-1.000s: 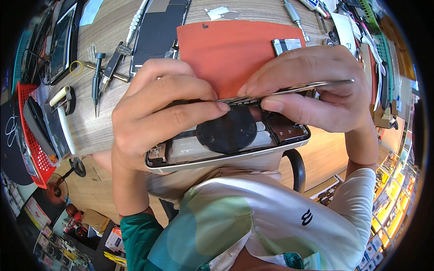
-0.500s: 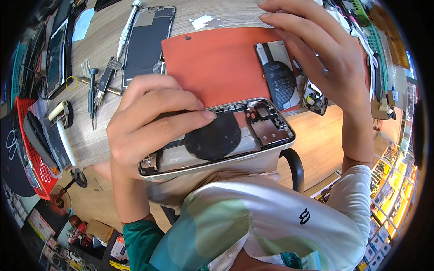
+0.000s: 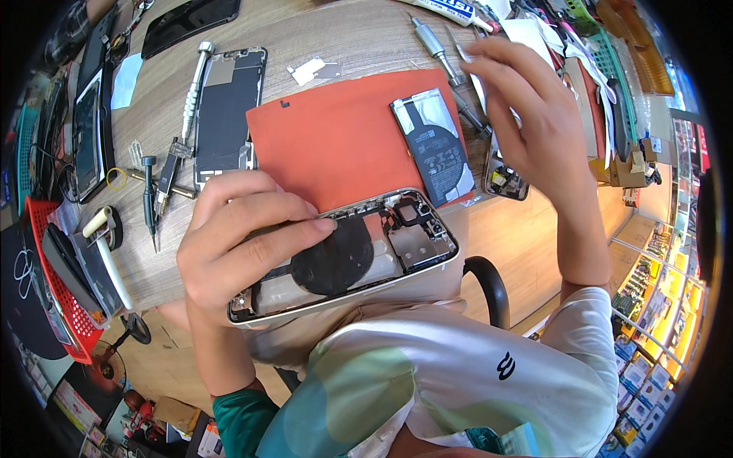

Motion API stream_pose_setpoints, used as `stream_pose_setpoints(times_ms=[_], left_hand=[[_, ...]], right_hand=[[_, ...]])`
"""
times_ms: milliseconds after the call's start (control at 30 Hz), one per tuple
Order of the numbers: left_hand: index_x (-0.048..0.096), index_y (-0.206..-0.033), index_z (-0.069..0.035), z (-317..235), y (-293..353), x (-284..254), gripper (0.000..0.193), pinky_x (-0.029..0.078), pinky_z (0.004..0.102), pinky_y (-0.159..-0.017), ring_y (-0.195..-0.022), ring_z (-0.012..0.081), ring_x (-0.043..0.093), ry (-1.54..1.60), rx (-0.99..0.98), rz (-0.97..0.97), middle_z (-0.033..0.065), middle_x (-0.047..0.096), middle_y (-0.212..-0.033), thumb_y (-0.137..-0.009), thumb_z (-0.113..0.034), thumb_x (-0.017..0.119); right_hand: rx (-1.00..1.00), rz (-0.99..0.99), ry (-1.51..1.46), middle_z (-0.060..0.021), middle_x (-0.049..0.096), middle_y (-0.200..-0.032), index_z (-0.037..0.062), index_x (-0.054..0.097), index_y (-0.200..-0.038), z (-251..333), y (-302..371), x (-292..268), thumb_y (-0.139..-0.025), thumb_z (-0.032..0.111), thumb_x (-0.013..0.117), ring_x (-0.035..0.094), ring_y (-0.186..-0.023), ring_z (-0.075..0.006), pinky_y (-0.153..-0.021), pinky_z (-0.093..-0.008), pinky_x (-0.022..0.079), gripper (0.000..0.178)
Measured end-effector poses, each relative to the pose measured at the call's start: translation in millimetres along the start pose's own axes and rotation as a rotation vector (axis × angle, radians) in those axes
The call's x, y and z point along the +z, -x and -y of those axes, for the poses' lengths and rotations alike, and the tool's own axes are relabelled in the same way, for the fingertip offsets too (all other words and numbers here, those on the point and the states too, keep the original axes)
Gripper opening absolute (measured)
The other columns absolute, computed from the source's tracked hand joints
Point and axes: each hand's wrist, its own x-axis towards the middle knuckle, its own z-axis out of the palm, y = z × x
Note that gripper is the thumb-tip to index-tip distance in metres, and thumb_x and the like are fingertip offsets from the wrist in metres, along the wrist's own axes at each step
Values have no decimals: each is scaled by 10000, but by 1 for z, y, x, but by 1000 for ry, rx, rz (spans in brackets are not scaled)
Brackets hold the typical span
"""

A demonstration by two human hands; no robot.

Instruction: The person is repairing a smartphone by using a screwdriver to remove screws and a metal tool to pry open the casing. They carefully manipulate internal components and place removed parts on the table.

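Above the wooden bench [image 3: 328,34], the left hand [image 3: 237,244] is gripping an opened phone body [image 3: 347,256], fingertips resting on its round black coil. The right hand [image 3: 534,126] is hovering over a screwdriver [image 3: 447,65] beside the orange mat [image 3: 343,141], fingers loosely curled (grasp unclear). Keeping the phone level is probably steadying loose parts.

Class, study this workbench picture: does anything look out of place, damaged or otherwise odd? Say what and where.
The phone body in the left hand lies open, its insides bare. Its battery lies apart and tilted on the orange mat, and a detached screen panel lies left of the mat. This looks like disassembly; I see no breakage.
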Motion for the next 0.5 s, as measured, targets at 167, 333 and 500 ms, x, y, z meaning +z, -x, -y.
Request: stream_pose_setpoints(times_ms=[167, 333, 500], left_hand=[[850, -997, -45, 0, 4, -6, 453, 555, 412, -877, -995, 290, 670, 24, -23, 55, 84, 775, -1013, -841, -447, 712], [849, -1013, -44, -2, 7, -6, 460, 554, 424, -891, -1000, 301, 671, 19, -25, 53, 94, 773, -1022, -847, -452, 716], [853, -988, -42, -5, 4, 0, 375, 559, 411, -862, -976, 287, 677, -24, -21, 12, 88, 773, -1009, -745, -304, 738]], right_hand=[[245, 118, -51, -129, 711, -1191, 46, 744, -1150, 35, 19, -10, -880, 78, 861, 723, -1043, -338, -865, -411, 588, 296], [291, 35, 64, -93, 711, -1004, 58, 744, -1045, 36, 19, 8, -894, 181, 861, 707, -901, -312, -753, -403, 571, 227], [478, -32, 84, -96, 746, -912, 59, 750, -1056, 43, 18, 6, -922, 178, 860, 723, -767, -286, -661, -382, 573, 210]])
